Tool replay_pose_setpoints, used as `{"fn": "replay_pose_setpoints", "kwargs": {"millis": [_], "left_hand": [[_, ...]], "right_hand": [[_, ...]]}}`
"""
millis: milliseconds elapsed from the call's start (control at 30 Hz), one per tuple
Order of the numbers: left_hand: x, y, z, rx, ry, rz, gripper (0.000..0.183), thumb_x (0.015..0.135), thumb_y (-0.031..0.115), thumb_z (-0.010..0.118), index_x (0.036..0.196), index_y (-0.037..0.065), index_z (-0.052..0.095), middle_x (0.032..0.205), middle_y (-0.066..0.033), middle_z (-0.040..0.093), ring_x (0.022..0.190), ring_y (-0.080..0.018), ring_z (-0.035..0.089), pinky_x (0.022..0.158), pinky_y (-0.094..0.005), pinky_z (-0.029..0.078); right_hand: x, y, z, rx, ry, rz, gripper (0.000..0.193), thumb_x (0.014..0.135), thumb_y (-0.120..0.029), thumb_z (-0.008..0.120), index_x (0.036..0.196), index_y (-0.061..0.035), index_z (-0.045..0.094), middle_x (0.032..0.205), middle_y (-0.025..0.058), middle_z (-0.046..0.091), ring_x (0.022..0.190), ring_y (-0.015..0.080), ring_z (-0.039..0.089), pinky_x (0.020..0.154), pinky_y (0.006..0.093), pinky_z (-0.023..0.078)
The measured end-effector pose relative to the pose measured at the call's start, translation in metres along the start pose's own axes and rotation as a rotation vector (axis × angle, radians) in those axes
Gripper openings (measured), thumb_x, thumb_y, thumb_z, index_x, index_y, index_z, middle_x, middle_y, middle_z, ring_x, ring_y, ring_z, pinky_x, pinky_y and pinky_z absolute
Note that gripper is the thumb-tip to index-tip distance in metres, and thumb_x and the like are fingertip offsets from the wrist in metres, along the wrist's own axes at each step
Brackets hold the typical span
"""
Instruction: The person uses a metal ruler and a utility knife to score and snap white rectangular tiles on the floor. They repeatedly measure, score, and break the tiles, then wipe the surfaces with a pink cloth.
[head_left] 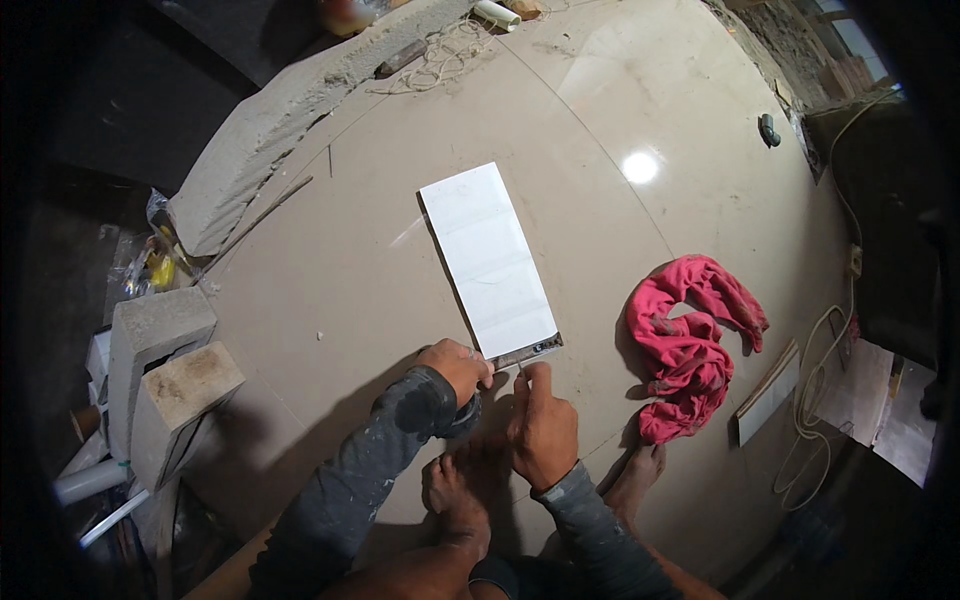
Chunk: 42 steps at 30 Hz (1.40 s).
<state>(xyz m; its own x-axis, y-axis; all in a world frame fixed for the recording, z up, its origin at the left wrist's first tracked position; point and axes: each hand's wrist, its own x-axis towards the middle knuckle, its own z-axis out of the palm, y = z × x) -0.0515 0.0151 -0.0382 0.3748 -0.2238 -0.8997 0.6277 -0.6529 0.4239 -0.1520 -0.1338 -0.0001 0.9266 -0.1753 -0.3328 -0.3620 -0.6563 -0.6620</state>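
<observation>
A long white rectangular panel (pixel 490 255) lies on the tiled floor in front of my feet. Across its near end rests a short, narrow bar (pixel 530 352), dark and grey with marks at its right end; its exact kind is unclear. My left hand (pixel 455 368) is closed on the bar's left end, fingers bunched at the panel's near left corner. My right hand (pixel 542 428) is pinched around a thin, pencil-like thing (pixel 520 369), its tip by the bar's near edge. The fingers hide most of that thin thing.
A crumpled pink cloth (pixel 690 335) lies right of the panel. Concrete blocks (pixel 165 370) stand at the left, and a long pale slab (pixel 260 135) lines the far left. A loose cable (pixel 805 400) and a white-faced offcut (pixel 768 395) are at the right; thin string (pixel 440 65) lies at the far side.
</observation>
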Motion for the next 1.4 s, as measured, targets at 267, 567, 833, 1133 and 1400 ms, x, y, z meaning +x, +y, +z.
{"fn": "replay_pose_setpoints", "kwargs": {"millis": [267, 567, 833, 1133, 1400], "left_hand": [[0.005, -0.004, 0.001, -0.041, -0.019, -0.044, 0.019, 0.084, 0.022, 0.070, 0.086, 0.005, 0.080, 0.090, -0.0118, 0.079, 0.089, -0.0247, 0.074, 0.088, -0.0355, 0.056], [0.015, -0.017, 0.005, -0.036, 0.000, -0.041, 0.019, 0.085, 0.025, 0.073, 0.087, 0.007, 0.081, 0.090, -0.0131, 0.078, 0.089, -0.0278, 0.074, 0.088, -0.0383, 0.056], [0.011, -0.012, 0.002, -0.025, -0.017, -0.038, 0.020, 0.086, 0.025, 0.073, 0.085, 0.006, 0.080, 0.087, -0.0132, 0.077, 0.086, -0.0267, 0.074, 0.085, -0.0372, 0.056], [0.010, -0.011, 0.003, -0.011, 0.039, -0.038, 0.020, 0.085, 0.025, 0.074, 0.085, 0.006, 0.080, 0.088, -0.0135, 0.078, 0.087, -0.0271, 0.073, 0.086, -0.0370, 0.056], [0.000, 0.002, -0.003, 0.067, 0.004, -0.041, 0.020, 0.089, 0.024, 0.072, 0.085, 0.006, 0.078, 0.089, -0.0139, 0.077, 0.086, -0.0286, 0.072, 0.085, -0.0386, 0.055]], "right_hand": [[0.000, 0.002, 0.010, -0.084, 0.042, -0.043, 0.013, 0.099, -0.015, 0.062, 0.098, -0.0041, 0.055, 0.078, 0.0214, 0.066, 0.063, 0.0443, 0.065, 0.054, 0.0521, 0.049], [-0.002, -0.004, 0.017, -0.098, 0.064, -0.008, 0.011, 0.095, -0.012, 0.065, 0.095, -0.0057, 0.057, 0.078, 0.0198, 0.067, 0.064, 0.0446, 0.066, 0.055, 0.0518, 0.050], [-0.002, -0.004, 0.018, -0.072, 0.041, 0.009, 0.009, 0.096, -0.013, 0.064, 0.097, -0.0064, 0.058, 0.082, 0.0209, 0.069, 0.068, 0.0464, 0.067, 0.057, 0.0532, 0.051], [0.002, -0.005, 0.015, -0.040, 0.022, 0.012, 0.009, 0.097, -0.012, 0.062, 0.095, -0.0046, 0.058, 0.081, 0.0233, 0.068, 0.069, 0.0474, 0.067, 0.058, 0.0549, 0.050], [0.001, -0.004, 0.018, -0.041, 0.033, -0.031, 0.007, 0.097, -0.010, 0.062, 0.098, -0.0041, 0.058, 0.081, 0.0233, 0.068, 0.069, 0.0484, 0.066, 0.058, 0.0551, 0.050]]}}
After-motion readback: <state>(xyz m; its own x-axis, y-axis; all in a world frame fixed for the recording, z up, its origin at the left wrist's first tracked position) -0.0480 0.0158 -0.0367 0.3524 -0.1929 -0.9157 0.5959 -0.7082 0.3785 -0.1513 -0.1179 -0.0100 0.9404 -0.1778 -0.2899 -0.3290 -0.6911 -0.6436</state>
